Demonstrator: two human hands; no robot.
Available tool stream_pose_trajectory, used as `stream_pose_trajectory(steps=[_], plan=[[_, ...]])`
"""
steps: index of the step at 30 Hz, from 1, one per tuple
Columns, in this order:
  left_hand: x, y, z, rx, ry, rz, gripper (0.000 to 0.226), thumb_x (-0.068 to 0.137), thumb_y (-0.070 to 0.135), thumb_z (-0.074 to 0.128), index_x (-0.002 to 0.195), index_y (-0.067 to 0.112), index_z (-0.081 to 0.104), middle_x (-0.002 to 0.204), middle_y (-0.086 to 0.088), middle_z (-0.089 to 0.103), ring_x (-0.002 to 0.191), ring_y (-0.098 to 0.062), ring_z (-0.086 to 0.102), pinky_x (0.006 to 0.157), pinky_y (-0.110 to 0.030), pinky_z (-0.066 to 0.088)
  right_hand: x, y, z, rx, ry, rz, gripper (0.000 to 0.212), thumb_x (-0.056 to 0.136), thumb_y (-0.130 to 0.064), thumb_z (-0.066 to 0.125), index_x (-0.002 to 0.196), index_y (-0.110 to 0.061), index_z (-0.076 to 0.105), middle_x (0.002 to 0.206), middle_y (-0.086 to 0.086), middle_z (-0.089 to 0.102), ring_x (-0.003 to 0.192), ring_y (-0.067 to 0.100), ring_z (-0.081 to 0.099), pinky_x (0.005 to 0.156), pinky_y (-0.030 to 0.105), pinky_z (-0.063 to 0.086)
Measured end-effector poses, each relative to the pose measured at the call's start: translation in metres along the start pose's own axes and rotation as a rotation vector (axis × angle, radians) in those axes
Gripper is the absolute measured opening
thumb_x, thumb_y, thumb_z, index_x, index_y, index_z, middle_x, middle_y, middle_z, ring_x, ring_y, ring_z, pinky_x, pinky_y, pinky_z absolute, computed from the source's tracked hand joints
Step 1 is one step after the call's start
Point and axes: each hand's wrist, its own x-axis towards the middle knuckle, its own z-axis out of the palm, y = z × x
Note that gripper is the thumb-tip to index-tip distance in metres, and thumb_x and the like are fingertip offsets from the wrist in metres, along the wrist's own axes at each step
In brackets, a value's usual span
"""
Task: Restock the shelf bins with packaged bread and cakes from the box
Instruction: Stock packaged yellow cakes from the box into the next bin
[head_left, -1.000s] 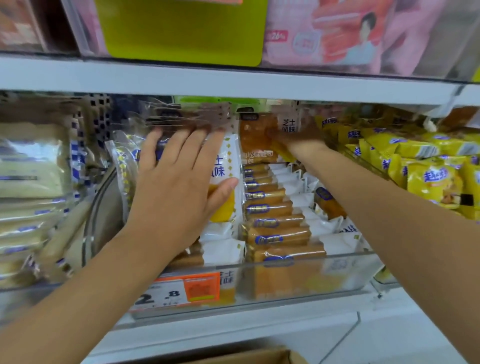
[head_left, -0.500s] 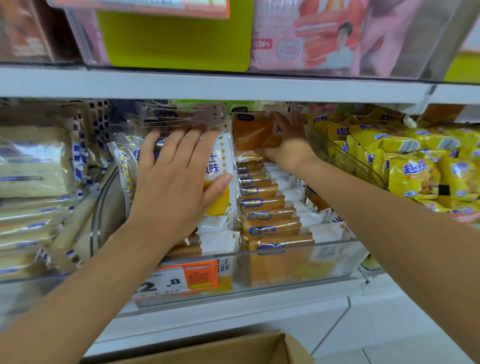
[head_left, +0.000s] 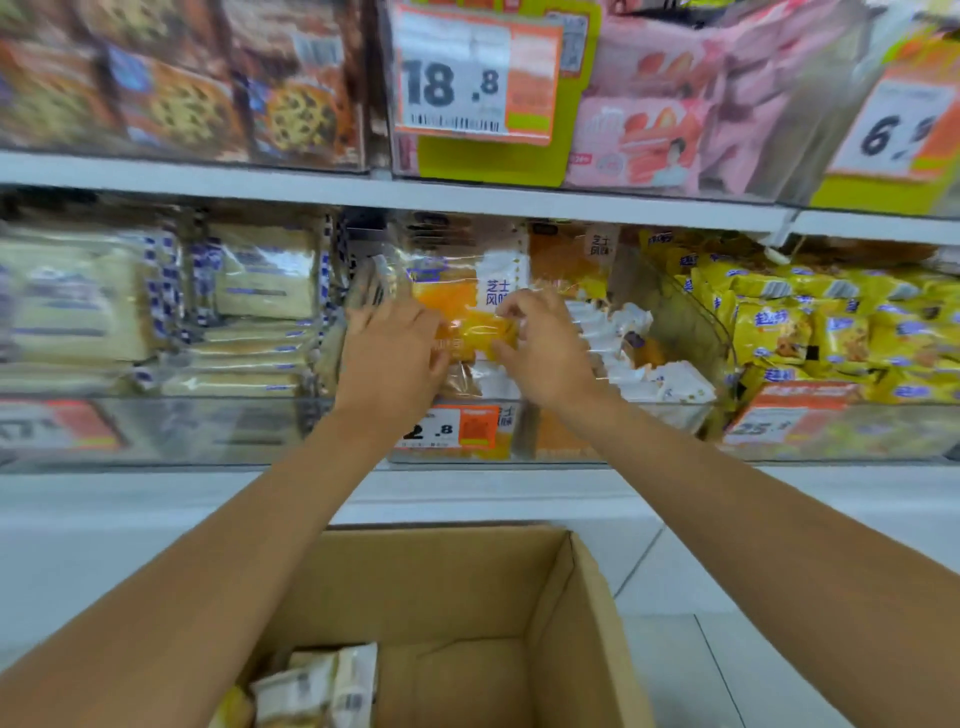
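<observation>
Nearest, an open cardboard box (head_left: 452, 587) is sitting below the shelf. A few pale wrapped cakes (head_left: 317, 686) are lying in its near left corner, and the rest of its brown bottom is showing bare.

Above the box, two bare forearms are reaching toward the middle shelf. The left hand (head_left: 389, 358) and the right hand (head_left: 543, 353) are holding one orange cake packet (head_left: 480, 332) between them, just above the front wall of the clear shelf bin (head_left: 571, 431). The left hand's thumb and fingers are closing round the packet's left end, and the right hand's curled fingers are pinching its right end.

The packet is looking light and soft, with glossy film over a spongy cake. It is likely slippery and easy to crush, so a gentle hold at the crimped ends probably suits it better than a squeeze in the middle.

Inside the bin, matching packets (head_left: 623, 358) are standing on edge in rows. An orange-and-white price tag (head_left: 447, 428) is hanging on the bin's front wall. Pale sliced-bread packs (head_left: 249, 280) are filling the bin to the left, and crinkly yellow snack bags (head_left: 831, 322) are filling the one to the right.

Farthest, on the upper shelf, blurred brown cookie boxes (head_left: 182, 98) and pink packs (head_left: 649, 130) are showing beside a larger price tag (head_left: 467, 78).
</observation>
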Motion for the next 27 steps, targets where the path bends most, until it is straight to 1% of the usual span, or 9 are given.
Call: stream_pose_trajectory(steps=[4,9,11,14,17,19,21,24,27], plan=[[-0.013,0.000,-0.030,-0.144,-0.101,0.031,0.033,0.096,0.033,0.055,0.126,0.022,0.061,0.125,-0.001,0.062,0.121,-0.022,0.051,0.108,-0.040,0.030,-0.012,-0.014,-0.001,-0.070,0.054,0.056,0.026,0.088,-0.011,0.066,0.113,-0.015,0.061,0.122,0.006,0.052,0.102,0.019,0.056,0.091,0.028,0.044],[-0.101,-0.009,-0.042,-0.524,-0.247,-0.292,0.016,0.093,0.029,0.062,0.107,0.022,0.060,0.092,0.006,0.063,0.083,-0.015,0.060,0.078,-0.040,0.054,-0.102,-0.043,0.020,0.085,0.091,0.021,0.012,0.086,-0.009,0.064,0.097,-0.013,0.064,0.097,0.000,0.054,0.077,0.013,0.052,0.068,0.020,0.037],[-0.157,-0.017,-0.026,-0.569,-0.398,-0.401,0.015,0.093,0.035,0.061,0.104,0.024,0.060,0.095,0.009,0.065,0.086,-0.012,0.062,0.079,-0.036,0.054,-0.154,-0.039,0.048,0.110,-0.127,0.071,0.013,0.085,-0.008,0.064,0.095,-0.017,0.063,0.097,-0.006,0.052,0.074,0.009,0.051,0.070,0.019,0.038],[-0.243,-0.030,0.004,-0.561,-0.640,-0.536,0.022,0.094,0.036,0.061,0.109,0.021,0.063,0.105,0.007,0.066,0.099,-0.013,0.062,0.083,-0.029,0.048,-0.236,-0.009,0.100,0.013,-0.567,0.185,0.020,0.089,-0.014,0.064,0.108,-0.022,0.064,0.112,-0.006,0.055,0.099,0.013,0.057,0.088,0.026,0.046],[-0.311,-0.042,0.038,-0.598,-0.846,-0.713,0.023,0.095,0.033,0.060,0.110,0.016,0.064,0.102,0.002,0.066,0.097,-0.018,0.063,0.082,-0.035,0.052,-0.312,0.039,0.150,-0.102,-1.008,0.337,0.035,0.092,-0.017,0.062,0.127,-0.017,0.059,0.131,0.002,0.057,0.120,0.018,0.054,0.101,0.029,0.044],[-0.342,-0.048,0.056,-0.690,-0.899,-0.844,0.020,0.095,0.027,0.063,0.108,0.013,0.065,0.097,0.000,0.064,0.091,-0.016,0.062,0.075,-0.027,0.052,-0.354,0.070,0.177,-0.139,-1.207,0.485,0.043,0.090,-0.024,0.065,0.131,-0.018,0.056,0.135,0.001,0.055,0.122,0.021,0.054,0.102,0.030,0.045],[-0.363,-0.050,0.066,-0.724,-0.934,-0.913,0.017,0.095,0.023,0.063,0.106,0.010,0.066,0.095,0.002,0.062,0.088,-0.012,0.059,0.072,-0.018,0.049,-0.382,0.092,0.198,-0.205,-1.373,0.572,0.058,0.087,-0.030,0.069,0.140,-0.020,0.048,0.140,0.004,0.052,0.124,0.024,0.052,0.104,0.034,0.044],[-0.384,-0.054,0.077,-0.699,-1.005,-0.898,0.017,0.095,0.026,0.062,0.109,0.018,0.066,0.103,0.003,0.062,0.096,-0.013,0.059,0.081,-0.026,0.050,-0.404,0.108,0.218,-0.295,-1.524,0.559,0.073,0.085,-0.025,0.073,0.147,-0.018,0.036,0.145,0.006,0.045,0.129,0.027,0.046,0.106,0.035,0.041],[-0.396,-0.054,0.083,-0.685,-1.082,-0.891,0.016,0.094,0.024,0.063,0.108,0.016,0.067,0.106,0.000,0.065,0.099,-0.014,0.060,0.082,-0.026,0.048,-0.416,0.120,0.230,-0.392,-1.485,0.441,0.045,0.086,-0.022,0.070,0.127,-0.017,0.056,0.131,0.007,0.054,0.122,0.028,0.051,0.099,0.035,0.044]])
